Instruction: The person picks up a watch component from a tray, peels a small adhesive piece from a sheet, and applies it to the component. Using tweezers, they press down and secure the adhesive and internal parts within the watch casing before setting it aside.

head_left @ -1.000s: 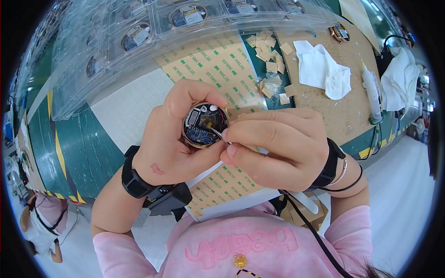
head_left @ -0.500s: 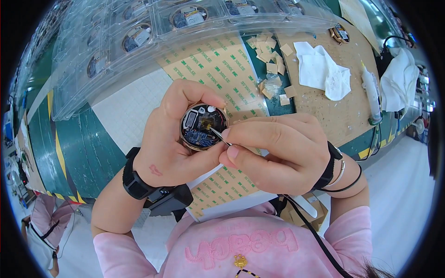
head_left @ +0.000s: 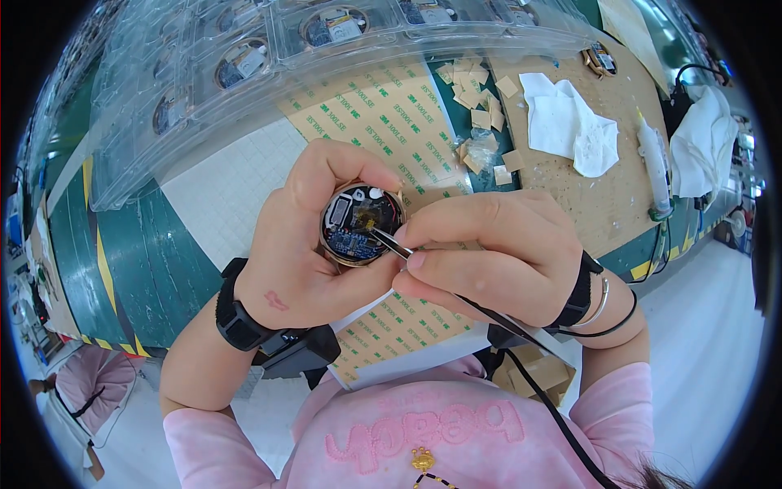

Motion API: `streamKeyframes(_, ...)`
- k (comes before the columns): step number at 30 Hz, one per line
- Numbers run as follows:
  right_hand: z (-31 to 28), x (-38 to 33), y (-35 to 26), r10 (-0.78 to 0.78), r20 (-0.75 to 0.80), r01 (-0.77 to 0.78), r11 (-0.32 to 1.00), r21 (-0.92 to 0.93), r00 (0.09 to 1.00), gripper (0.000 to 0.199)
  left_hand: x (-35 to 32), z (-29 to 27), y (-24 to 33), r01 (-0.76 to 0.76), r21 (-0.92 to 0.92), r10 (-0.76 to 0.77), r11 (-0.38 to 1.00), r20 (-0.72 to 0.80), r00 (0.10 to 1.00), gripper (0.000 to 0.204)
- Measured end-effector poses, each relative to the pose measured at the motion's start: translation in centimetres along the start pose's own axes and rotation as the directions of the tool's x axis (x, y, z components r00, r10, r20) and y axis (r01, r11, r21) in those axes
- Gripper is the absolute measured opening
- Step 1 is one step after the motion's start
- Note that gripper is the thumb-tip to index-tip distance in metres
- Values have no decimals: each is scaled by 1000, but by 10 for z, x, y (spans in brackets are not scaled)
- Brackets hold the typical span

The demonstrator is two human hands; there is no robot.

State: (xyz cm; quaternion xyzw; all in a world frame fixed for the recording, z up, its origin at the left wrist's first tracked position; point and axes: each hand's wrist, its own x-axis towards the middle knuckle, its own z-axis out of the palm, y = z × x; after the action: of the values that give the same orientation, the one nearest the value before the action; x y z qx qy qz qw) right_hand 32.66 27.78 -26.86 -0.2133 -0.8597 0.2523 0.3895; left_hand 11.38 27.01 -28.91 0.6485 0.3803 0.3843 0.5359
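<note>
So the left hand is curled around a small round device with its circuit board showing, held above the table, while the right hand pinches tweezers, tip inside it.

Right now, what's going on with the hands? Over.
Left hand cradles round open device. Right hand pinches tweezers, tips inside. Nothing blocking.

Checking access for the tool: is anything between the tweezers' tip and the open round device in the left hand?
Nothing visible. The tweezers in the right hand reach the open face of the round device directly; the left hand grips only its rim.
</note>
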Motion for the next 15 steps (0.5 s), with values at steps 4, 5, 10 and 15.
streamKeyframes(4,2,0,1,-3,6,3,1000,-8,1000,29,0,-1,-2,-30,9,30,1000,15,999,47)
streamKeyframes(5,2,0,1,-7,0,7,1000,-7,1000,29,0,-1,-2,-22,6,22,1000,16,1000,47)
streamKeyframes(10,5,-2,0,-29,-10,28,999,-39,1000,28,-1,-3,-1,-14,-4,14,1000,19,1000,48)
streamKeyframes(15,7,-2,-2,-53,-59,50,997,-62,997,29,0,-2,3,20,-57,-20,998,14,1000,48)
